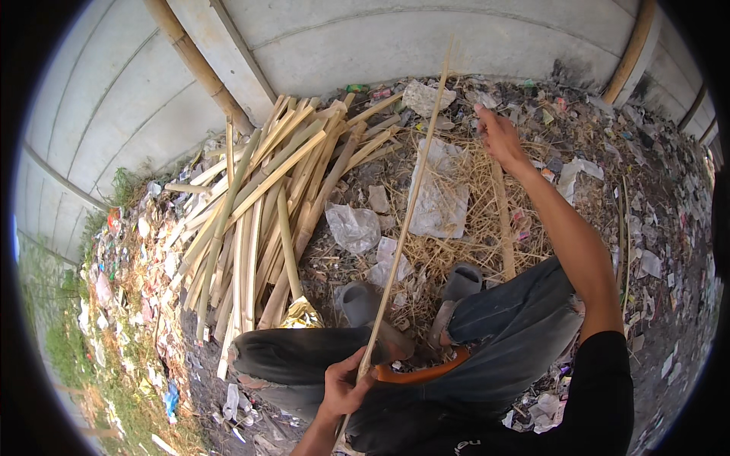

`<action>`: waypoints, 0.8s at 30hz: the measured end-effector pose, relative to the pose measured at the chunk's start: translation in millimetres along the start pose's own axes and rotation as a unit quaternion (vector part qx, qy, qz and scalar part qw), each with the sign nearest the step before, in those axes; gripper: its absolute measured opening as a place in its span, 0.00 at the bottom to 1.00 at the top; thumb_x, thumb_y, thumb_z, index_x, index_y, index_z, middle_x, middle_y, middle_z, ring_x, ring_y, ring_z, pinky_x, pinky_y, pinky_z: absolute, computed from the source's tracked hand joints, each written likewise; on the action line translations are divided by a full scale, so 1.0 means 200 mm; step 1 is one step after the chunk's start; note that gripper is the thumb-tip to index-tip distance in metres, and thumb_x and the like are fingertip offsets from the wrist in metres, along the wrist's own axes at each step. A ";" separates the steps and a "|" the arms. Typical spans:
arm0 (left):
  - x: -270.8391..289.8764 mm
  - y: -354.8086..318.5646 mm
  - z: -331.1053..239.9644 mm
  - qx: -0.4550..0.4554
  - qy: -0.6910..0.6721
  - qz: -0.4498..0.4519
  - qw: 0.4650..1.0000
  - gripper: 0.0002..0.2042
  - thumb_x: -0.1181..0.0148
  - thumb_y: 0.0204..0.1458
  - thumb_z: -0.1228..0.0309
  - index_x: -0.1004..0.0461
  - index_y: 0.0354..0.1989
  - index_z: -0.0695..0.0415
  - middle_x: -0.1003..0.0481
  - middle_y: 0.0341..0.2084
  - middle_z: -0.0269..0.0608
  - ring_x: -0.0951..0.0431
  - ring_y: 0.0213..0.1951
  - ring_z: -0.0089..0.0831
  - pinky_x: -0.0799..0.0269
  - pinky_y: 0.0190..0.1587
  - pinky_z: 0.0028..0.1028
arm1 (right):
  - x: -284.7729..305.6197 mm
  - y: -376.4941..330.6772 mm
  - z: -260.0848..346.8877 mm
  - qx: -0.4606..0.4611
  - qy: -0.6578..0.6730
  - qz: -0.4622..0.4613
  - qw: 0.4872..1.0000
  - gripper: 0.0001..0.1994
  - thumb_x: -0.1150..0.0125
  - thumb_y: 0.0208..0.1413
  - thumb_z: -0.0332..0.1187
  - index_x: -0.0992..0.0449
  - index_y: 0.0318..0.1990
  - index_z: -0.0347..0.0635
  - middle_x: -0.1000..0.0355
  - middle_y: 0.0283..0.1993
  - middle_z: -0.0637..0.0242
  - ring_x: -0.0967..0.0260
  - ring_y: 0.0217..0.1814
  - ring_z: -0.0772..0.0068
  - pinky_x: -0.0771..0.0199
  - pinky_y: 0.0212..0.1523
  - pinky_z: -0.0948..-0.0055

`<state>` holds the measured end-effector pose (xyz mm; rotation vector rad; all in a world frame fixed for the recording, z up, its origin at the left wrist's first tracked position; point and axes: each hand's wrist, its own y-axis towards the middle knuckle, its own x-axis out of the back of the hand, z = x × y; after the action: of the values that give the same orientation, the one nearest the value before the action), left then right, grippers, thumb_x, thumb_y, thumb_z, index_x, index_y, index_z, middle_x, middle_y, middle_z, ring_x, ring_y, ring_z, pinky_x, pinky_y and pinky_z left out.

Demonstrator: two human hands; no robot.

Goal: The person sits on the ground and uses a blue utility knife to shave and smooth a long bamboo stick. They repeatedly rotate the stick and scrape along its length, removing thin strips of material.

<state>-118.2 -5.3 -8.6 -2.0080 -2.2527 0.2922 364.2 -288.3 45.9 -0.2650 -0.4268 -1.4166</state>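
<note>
A long, thin bamboo strip (414,197) slants up from my lap toward the wall, its far tip frayed into fine fibres. My left hand (348,386) grips its lower end above my left thigh. Out ahead on the right, my right hand (499,138) is raised beside the strip's upper part, apart from it. Its fingers are curled in, and I cannot see what is in them, if anything. Beneath my left hand, an orange curved thing (426,371) lies across my lap, partly covered; its kind is unclear.
Split bamboo sticks (266,190) lie heaped at the left. Straw-like shavings (479,190), a bamboo slat (504,220) and a flattened white plastic sheet (441,182) cover the ground ahead. My grey sandals (462,281) stand amid litter. A concrete wall (395,45) closes the far side.
</note>
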 end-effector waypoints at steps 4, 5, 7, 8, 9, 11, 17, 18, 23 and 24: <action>-0.02 0.06 -0.02 0.007 -0.047 0.007 0.999 0.26 0.36 0.59 0.79 0.30 0.67 0.67 0.26 0.31 0.27 0.31 0.31 0.13 0.33 0.35 0.17 | -0.21 -0.35 0.30 0.010 0.197 0.172 0.965 0.28 0.41 0.66 0.59 0.23 0.35 0.37 0.44 0.15 0.81 0.50 0.14 0.86 0.51 0.17 0.73; -0.03 0.08 -0.01 -0.002 -0.049 0.008 0.999 0.26 0.36 0.60 0.79 0.30 0.67 0.67 0.27 0.30 0.27 0.32 0.31 0.13 0.34 0.34 0.17 | -0.27 -0.42 0.34 0.008 0.207 0.199 0.958 0.26 0.38 0.65 0.57 0.22 0.34 0.37 0.44 0.15 0.80 0.49 0.15 0.85 0.51 0.17 0.73; -0.05 0.11 -0.02 -0.020 -0.049 0.017 0.998 0.26 0.37 0.60 0.78 0.31 0.68 0.67 0.26 0.30 0.27 0.32 0.31 0.13 0.34 0.34 0.17 | -0.35 -0.52 0.38 0.018 0.172 0.220 0.960 0.24 0.35 0.64 0.55 0.21 0.35 0.38 0.42 0.16 0.80 0.48 0.17 0.84 0.48 0.20 0.73; -0.05 0.12 -0.03 -0.029 -0.048 0.019 0.998 0.27 0.37 0.60 0.78 0.32 0.69 0.66 0.26 0.30 0.27 0.31 0.31 0.13 0.33 0.35 0.17 | -0.39 -0.56 0.40 0.023 0.156 0.233 0.960 0.23 0.34 0.63 0.55 0.21 0.36 0.39 0.42 0.17 0.80 0.47 0.18 0.84 0.47 0.21 0.73; -0.06 0.13 -0.05 -0.021 -0.060 0.021 0.998 0.27 0.37 0.61 0.78 0.32 0.69 0.66 0.26 0.30 0.27 0.31 0.31 0.13 0.33 0.34 0.18 | -0.41 -0.60 0.41 0.035 0.145 0.245 0.958 0.23 0.34 0.63 0.55 0.20 0.36 0.39 0.41 0.18 0.80 0.45 0.20 0.83 0.46 0.22 0.72; -0.07 0.14 -0.10 -0.006 -0.083 0.021 0.996 0.27 0.38 0.61 0.77 0.34 0.70 0.66 0.27 0.30 0.26 0.32 0.30 0.13 0.33 0.34 0.18 | -0.44 -0.67 0.44 0.060 0.123 0.270 0.953 0.23 0.34 0.63 0.55 0.20 0.36 0.39 0.39 0.19 0.79 0.43 0.22 0.82 0.43 0.25 0.71; -0.05 0.25 -0.17 0.002 -0.029 0.030 0.999 0.29 0.39 0.64 0.73 0.38 0.73 0.65 0.26 0.32 0.28 0.32 0.29 0.13 0.33 0.32 0.19 | -0.55 -0.90 0.39 0.064 0.099 0.324 0.939 0.30 0.25 0.51 0.57 0.23 0.41 0.34 0.34 0.25 0.71 0.37 0.26 0.76 0.36 0.29 0.69; -0.05 0.27 -0.19 -0.008 -0.010 0.034 0.999 0.29 0.41 0.65 0.72 0.39 0.74 0.64 0.26 0.32 0.28 0.32 0.29 0.13 0.34 0.32 0.19 | -0.57 -0.92 0.39 0.073 0.106 0.318 0.939 0.30 0.25 0.51 0.57 0.23 0.40 0.34 0.34 0.25 0.71 0.37 0.27 0.76 0.35 0.30 0.68; -0.12 0.39 -0.25 -0.039 0.022 0.035 0.998 0.28 0.47 0.70 0.66 0.42 0.75 0.63 0.26 0.31 0.28 0.32 0.29 0.13 0.34 0.32 0.18 | -0.59 -1.05 0.39 0.114 0.069 0.373 0.918 0.28 0.26 0.53 0.57 0.25 0.38 0.36 0.35 0.24 0.66 0.36 0.27 0.69 0.34 0.30 0.64; -0.12 0.42 -0.25 -0.045 0.029 0.025 0.998 0.27 0.48 0.71 0.66 0.42 0.75 0.64 0.27 0.31 0.28 0.33 0.28 0.13 0.34 0.32 0.18 | -0.62 -1.08 0.38 0.149 0.086 0.357 0.918 0.28 0.29 0.56 0.57 0.25 0.38 0.37 0.30 0.24 0.61 0.30 0.26 0.59 0.32 0.30 0.59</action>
<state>-24.2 -17.1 23.0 -2.0896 -2.2218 0.1357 128.3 -176.2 44.4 -0.0318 -0.3432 -0.6358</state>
